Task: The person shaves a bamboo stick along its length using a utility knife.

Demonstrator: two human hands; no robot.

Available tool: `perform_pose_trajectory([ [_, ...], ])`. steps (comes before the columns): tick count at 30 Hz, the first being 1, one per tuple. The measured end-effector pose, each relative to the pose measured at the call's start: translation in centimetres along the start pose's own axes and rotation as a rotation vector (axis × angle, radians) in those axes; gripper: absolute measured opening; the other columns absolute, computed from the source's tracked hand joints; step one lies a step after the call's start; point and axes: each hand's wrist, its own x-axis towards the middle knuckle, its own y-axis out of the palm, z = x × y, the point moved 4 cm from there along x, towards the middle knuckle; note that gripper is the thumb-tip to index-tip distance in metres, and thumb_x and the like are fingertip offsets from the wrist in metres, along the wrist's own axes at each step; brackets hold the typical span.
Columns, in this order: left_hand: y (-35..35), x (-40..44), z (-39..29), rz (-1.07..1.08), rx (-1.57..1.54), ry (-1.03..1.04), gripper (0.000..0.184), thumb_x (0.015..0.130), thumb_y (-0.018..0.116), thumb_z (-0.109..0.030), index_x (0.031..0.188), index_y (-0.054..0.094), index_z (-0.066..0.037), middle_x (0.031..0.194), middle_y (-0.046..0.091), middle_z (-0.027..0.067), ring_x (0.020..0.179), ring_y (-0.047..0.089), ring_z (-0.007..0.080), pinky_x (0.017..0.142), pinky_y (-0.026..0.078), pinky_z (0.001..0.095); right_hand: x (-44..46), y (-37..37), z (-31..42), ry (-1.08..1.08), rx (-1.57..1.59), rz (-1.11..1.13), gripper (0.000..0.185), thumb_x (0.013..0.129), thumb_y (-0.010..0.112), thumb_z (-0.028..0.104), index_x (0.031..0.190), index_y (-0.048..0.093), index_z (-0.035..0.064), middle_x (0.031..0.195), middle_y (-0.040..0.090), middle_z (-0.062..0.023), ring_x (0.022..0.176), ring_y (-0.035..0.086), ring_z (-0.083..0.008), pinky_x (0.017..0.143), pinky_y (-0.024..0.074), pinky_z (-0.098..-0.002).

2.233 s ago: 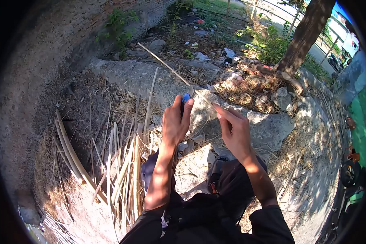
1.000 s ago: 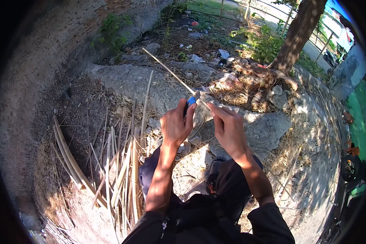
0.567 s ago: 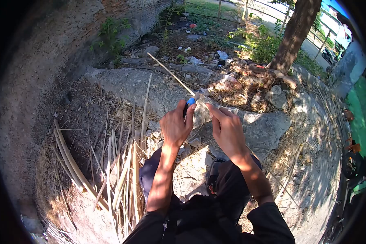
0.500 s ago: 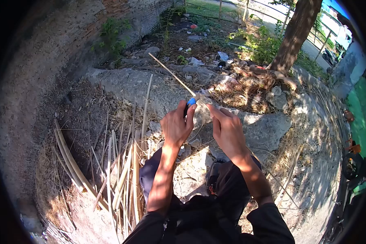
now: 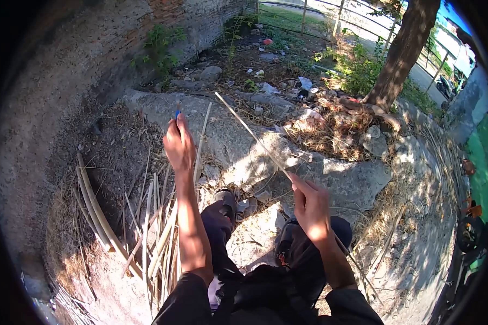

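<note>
My left hand (image 5: 179, 147) is closed around a blue-handled knife (image 5: 178, 114); its tip points up and away from me, and most of the handle is hidden by my fingers. My right hand (image 5: 313, 206) grips a long, thin pale stick (image 5: 253, 134), which slants up and to the left from my fingers. A thin length, perhaps the same stick, shows below my right forearm. The knife and the stick are apart, with a wide gap between my hands.
Several long pale stalks (image 5: 160, 238) lie in a heap at my left, beside thicker curved ones (image 5: 100, 216). A stone ledge (image 5: 341, 187) runs ahead. Further off are dry grass (image 5: 339, 127), a tree trunk (image 5: 401, 59) and a rough wall (image 5: 108, 59).
My left hand has swung left with the knife, away from the stick. My right hand has moved slightly down, and the stick now runs to its fingers.
</note>
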Motion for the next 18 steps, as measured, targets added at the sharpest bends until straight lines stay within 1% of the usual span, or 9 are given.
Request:
perform_pose_trajectory([
  [3, 0.3, -3.6, 0.2, -0.034, -0.065, 0.051, 0.052, 0.114, 0.046, -0.044, 0.088, 0.059, -0.001, 0.062, 0.049, 0.0101, 0.054, 0.04, 0.0185, 0.054, 0.031, 0.0423, 0.1, 0.3, -2.4, 0.115, -0.038, -0.075, 0.035, 0.097, 0.059, -0.005, 0.13, 0.07, -0.0011, 0.093, 0.071, -0.0258, 0.078, 0.071, -0.0423, 0.067, 0.0535, -0.0489],
  [4, 1.3, -5.1, -0.1, 0.052, -0.074, -0.01, 0.047, 0.114, 0.049, -0.041, 0.091, 0.058, -0.001, 0.06, 0.046, 0.0084, 0.053, 0.038, 0.0167, 0.053, 0.031, 0.0414, 0.7, -0.1, -2.3, 0.042, -0.04, -0.164, 0.036, 0.097, 0.059, -0.005, 0.131, 0.07, -0.0009, 0.089, 0.069, -0.0255, 0.073, 0.069, -0.0419, 0.065, 0.0514, -0.0491],
  [6, 2.1, -7.2, -1.7, 0.156, -0.162, -0.055, 0.044, 0.114, 0.051, -0.04, 0.093, 0.058, -0.002, 0.06, 0.047, 0.0082, 0.054, 0.04, 0.0165, 0.053, 0.032, 0.041, 1.8, -0.7, -1.9, -0.01, -0.107, -0.17, 0.036, 0.097, 0.059, -0.005, 0.131, 0.07, -0.0005, 0.088, 0.069, -0.0255, 0.071, 0.068, -0.0419, 0.066, 0.0513, -0.0487],
  [8, 2.9, -8.4, -3.9, 0.269, -0.182, 0.031, 0.041, 0.113, 0.052, -0.038, 0.092, 0.057, -0.002, 0.059, 0.048, 0.01, 0.052, 0.042, 0.0206, 0.052, 0.033, 0.0424, 3.0, -0.8, -1.0, -0.008, -0.07, -0.14, 0.036, 0.097, 0.059, -0.005, 0.132, 0.07, 0.0, 0.088, 0.069, -0.0251, 0.072, 0.068, -0.0418, 0.066, 0.0518, -0.0486],
  [9, 3.8, -9.0, -4.3, 0.318, -0.146, 0.145, 0.039, 0.113, 0.052, -0.036, 0.094, 0.056, -0.003, 0.06, 0.053, 0.0155, 0.05, 0.052, 0.0318, 0.052, 0.039, 0.0465, 3.4, -0.9, -0.6, 0.011, -0.041, -0.112, 0.036, 0.098, 0.059, -0.004, 0.132, 0.071, 0.0004, 0.087, 0.069, -0.0247, 0.072, 0.068, -0.0416, 0.067, 0.0523, -0.0486],
  [10, 4.4, -9.7, -5.0, 0.365, -0.154, 0.181, 0.035, 0.112, 0.053, -0.036, 0.098, 0.055, -0.004, 0.063, 0.058, 0.0205, 0.057, 0.061, 0.043, 0.055, 0.043, 0.0509, 3.8, -0.9, -0.2, 0.008, -0.041, -0.105, 0.036, 0.098, 0.059, -0.004, 0.132, 0.071, 0.0004, 0.087, 0.069, -0.0247, 0.072, 0.068, -0.0416, 0.067, 0.0523, -0.0486],
  [12, 5.0, -10.6, -6.1, 0.454, -0.14, 0.191, 0.034, 0.111, 0.054, -0.038, 0.103, 0.055, -0.005, 0.064, 0.06, 0.0216, 0.064, 0.065, 0.0475, 0.057, 0.046, 0.053, 4.6, -0.5, 0.6, -0.028, 0.002, -0.063, 0.036, 0.098, 0.059, -0.003, 0.132, 0.071, 0.0018, 0.089, 0.07, -0.0229, 0.074, 0.069, -0.0409, 0.069, 0.0528, -0.0485],
  [16, 5.7, -11.3, -6.6, 0.486, -0.153, 0.192, 0.036, 0.111, 0.055, -0.041, 0.102, 0.054, -0.006, 0.063, 0.06, 0.0202, 0.061, 0.064, 0.0463, 0.056, 0.045, 0.0539, 5.1, 0.0, 1.7, -0.053, -0.056, -0.01, 0.036, 0.1, 0.06, -0.001, 0.133, 0.072, 0.0037, 0.092, 0.071, -0.021, 0.078, 0.07, -0.0398, 0.071, 0.0534, -0.0479],
  [18, 5.7, -11.6, -7.3, 0.47, -0.163, 0.277, 0.044, 0.112, 0.053, -0.043, 0.094, 0.056, -0.003, 0.058, 0.051, 0.0161, 0.051, 0.054, 0.0368, 0.053, 0.039, 0.0463, 5.1, 0.5, 1.3, -0.035, -0.09, 0.011, 0.035, 0.101, 0.06, 0.002, 0.134, 0.072, 0.006, 0.095, 0.072, -0.02, 0.082, 0.071, -0.0391, 0.073, 0.0541, -0.0472],
])
